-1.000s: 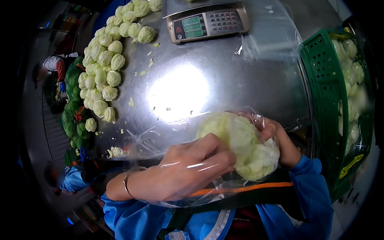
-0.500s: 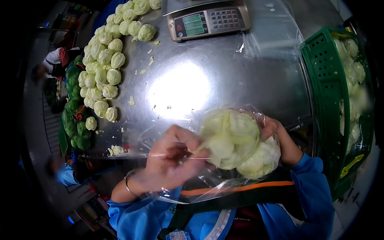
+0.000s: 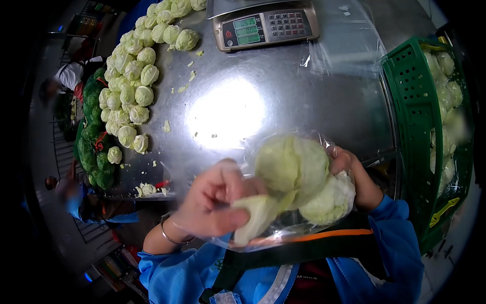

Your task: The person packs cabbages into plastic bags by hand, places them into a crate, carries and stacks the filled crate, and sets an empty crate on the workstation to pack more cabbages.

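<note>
My left hand is closed, pinching a pale cabbage leaf between thumb and fingers; motion blurs it a little. Beside it, a clear plastic bag holds two cabbages. The upper cabbage shows a large, loose outer leaf, and the lower cabbage rests against it. My right hand grips the bag from the right side, its fingers partly hidden behind the cabbages. Both hands are over the near edge of the metal table, close to my body.
Many cabbages are heaped along the table's left side, beside green net sacks. A digital scale stands at the back, with flat plastic bags right of it. A green crate of bagged cabbages is at right. Co-workers are at left.
My left hand has pulled a leaf piece away from the upper cabbage, down towards me. That cabbage's loose leaf has shifted. My right hand has hardly moved.
</note>
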`<action>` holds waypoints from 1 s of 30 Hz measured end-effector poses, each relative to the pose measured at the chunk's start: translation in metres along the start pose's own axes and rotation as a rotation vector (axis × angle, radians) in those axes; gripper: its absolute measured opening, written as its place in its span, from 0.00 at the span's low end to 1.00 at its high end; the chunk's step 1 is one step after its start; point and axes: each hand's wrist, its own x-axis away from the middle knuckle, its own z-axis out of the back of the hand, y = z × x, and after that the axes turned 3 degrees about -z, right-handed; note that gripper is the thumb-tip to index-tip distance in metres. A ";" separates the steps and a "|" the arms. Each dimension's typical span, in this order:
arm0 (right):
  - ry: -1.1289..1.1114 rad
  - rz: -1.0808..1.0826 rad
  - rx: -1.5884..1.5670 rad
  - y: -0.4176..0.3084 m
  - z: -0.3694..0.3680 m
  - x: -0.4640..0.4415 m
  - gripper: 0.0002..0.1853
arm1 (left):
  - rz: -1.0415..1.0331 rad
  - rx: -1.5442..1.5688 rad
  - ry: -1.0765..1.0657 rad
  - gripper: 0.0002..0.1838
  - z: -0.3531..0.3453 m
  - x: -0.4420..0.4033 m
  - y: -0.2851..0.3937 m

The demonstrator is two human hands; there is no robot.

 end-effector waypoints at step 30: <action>0.136 0.627 0.163 -0.001 0.051 -0.004 0.59 | -0.708 -1.008 -0.400 0.09 -0.003 -0.026 0.017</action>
